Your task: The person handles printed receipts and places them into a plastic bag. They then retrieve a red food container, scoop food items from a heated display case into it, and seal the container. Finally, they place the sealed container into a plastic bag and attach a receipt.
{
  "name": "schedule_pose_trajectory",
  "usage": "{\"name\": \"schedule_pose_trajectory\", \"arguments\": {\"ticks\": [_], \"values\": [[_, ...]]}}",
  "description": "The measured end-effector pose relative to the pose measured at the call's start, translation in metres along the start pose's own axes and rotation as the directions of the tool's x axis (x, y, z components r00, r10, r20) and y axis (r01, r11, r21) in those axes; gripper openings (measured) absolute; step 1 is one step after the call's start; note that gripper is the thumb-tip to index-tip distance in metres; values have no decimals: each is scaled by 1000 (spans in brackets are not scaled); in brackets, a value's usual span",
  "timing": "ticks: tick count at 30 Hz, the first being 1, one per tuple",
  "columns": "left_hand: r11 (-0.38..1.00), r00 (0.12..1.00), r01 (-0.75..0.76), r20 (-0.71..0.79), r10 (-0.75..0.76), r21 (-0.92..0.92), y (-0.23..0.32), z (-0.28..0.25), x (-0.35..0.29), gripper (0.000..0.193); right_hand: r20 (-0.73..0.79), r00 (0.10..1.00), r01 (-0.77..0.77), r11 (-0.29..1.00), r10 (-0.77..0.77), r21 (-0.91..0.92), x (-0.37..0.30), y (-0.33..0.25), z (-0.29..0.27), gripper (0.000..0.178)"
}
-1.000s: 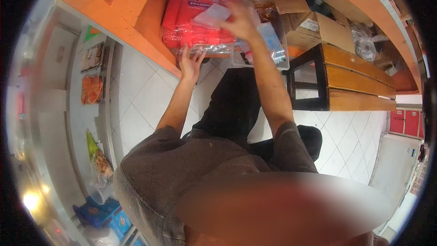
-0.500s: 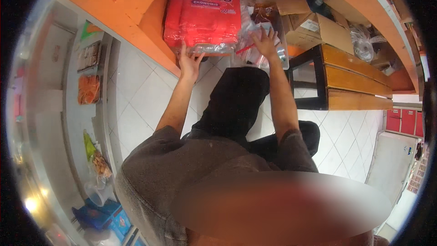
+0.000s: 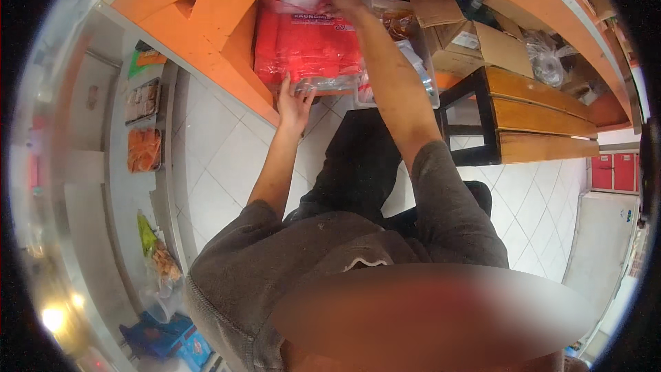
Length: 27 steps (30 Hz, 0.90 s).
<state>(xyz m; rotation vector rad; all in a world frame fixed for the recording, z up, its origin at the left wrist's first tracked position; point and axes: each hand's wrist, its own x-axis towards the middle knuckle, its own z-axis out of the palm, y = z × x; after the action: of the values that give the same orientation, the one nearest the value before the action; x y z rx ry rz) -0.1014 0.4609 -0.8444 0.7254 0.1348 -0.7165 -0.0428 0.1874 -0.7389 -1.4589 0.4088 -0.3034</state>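
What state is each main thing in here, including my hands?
Red pack: lying flat, wrapped in clear plastic.
Left hand: spread, at the pack's near edge.
Right hand: at the pack's far end, grip unclear.
Cardboard box: flaps open.
Plastic bin: open, holding items.
Light: on.

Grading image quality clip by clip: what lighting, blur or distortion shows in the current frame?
Head view: fisheye bends the orange counter, and black rims the picture; head view: lights at lower left flare, and clear wrap on the red pack glints; head view: the right hand looks soft, and a smeared oval covers the lower part.
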Motion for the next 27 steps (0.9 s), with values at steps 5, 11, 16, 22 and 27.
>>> {"name": "schedule_pose_trajectory", "arguments": {"ticks": [5, 11, 16, 22, 27], "values": [[997, 997, -77, -15, 77, 23, 3, 0, -13, 52, -430, 840, 171, 913, -331, -370, -64, 37, -77, 21], [980, 976, -193, -118, 185, -56, -21, 3, 9, 60, -649, 761, 38, 997, 14, 65, -145, 132, -205, 31], [988, 979, -122, -178, 103, -98, -17, 30, 6, 80, -610, 561, -118, 676, -560, -728, -126, 130, -180, 64], [992, 987, -122, -110, 118, -39, 7, 52, 9, 78, -237, 961, -207, 938, 142, -278, -108, 36, -32, 73], [962, 970, -233, -37, 240, 144, 10, 72, 48, 73, -96, 981, 130, 934, -170, -333, -88, 53, -20, 57]]}}
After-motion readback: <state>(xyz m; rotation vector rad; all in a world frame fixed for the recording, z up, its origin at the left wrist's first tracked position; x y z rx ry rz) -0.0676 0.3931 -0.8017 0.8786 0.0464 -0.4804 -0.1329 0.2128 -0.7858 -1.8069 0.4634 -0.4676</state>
